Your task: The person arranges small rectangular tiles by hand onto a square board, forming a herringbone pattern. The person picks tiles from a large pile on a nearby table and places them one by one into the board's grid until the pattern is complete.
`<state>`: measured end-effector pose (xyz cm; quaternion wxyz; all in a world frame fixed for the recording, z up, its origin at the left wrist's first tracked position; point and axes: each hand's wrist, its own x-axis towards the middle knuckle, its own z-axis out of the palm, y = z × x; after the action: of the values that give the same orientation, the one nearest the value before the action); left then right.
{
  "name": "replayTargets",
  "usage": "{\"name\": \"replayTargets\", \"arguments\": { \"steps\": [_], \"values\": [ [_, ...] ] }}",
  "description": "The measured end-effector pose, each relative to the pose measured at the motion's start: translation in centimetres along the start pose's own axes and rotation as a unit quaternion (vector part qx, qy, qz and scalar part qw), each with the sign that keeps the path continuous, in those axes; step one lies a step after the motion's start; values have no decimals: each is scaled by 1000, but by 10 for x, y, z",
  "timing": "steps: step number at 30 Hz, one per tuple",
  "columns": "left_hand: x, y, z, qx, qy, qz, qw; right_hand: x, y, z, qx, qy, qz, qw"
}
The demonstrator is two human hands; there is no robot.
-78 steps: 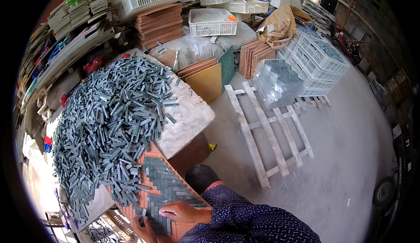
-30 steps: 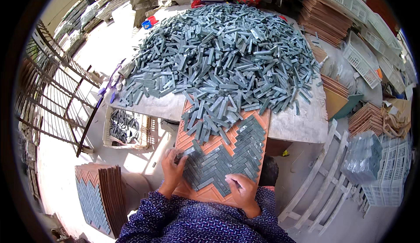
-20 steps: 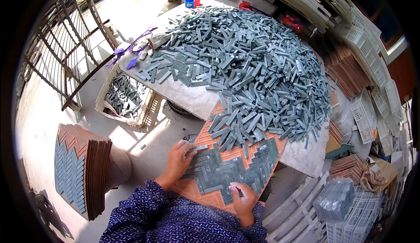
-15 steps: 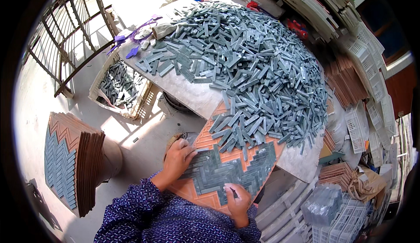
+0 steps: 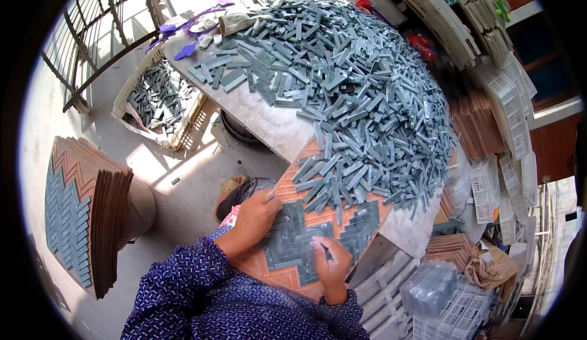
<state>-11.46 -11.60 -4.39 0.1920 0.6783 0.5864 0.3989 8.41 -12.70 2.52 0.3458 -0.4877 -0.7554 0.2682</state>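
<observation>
Strips (image 5: pixel 290 239) zigzagged in orange grooved board (image 5: pixel 281 277), some grooves bare. Strip plainly pinched in left hand (image 5: pixel 254 214) a second ago, none distinguishable now; probably seated. Left fingers bunched at board edge, right hand (image 5: pixel 333 263) curled over laid rows; contents of either: cannot tell. Loose heap (image 5: pixel 367 101) on pale table (image 5: pixel 281 135); leftward, crate (image 5: pixel 188 123), stacked boards (image 5: pixel 113 218).

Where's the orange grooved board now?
Lower centre of the head view, the board lies by the left hand, its far end under loose grey-green stone strips.
</observation>
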Motion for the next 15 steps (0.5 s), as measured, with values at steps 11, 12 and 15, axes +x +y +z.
{"name": "replayTargets", "arguments": {
  "steps": [11, 12, 15],
  "values": [
    [-19, -16, -26, -76, 75, -111, 988, 102, 25, 33, -211, -150, -159, 953],
    [-26, -25, -25, -90, 81, -131, 984, 104, 23, 34, -206, -155, -168, 952],
    [-28, -25, -31, -117, 65, -160, 978, 99, 14, 36, -167, -164, -188, 954]
  ]
}}
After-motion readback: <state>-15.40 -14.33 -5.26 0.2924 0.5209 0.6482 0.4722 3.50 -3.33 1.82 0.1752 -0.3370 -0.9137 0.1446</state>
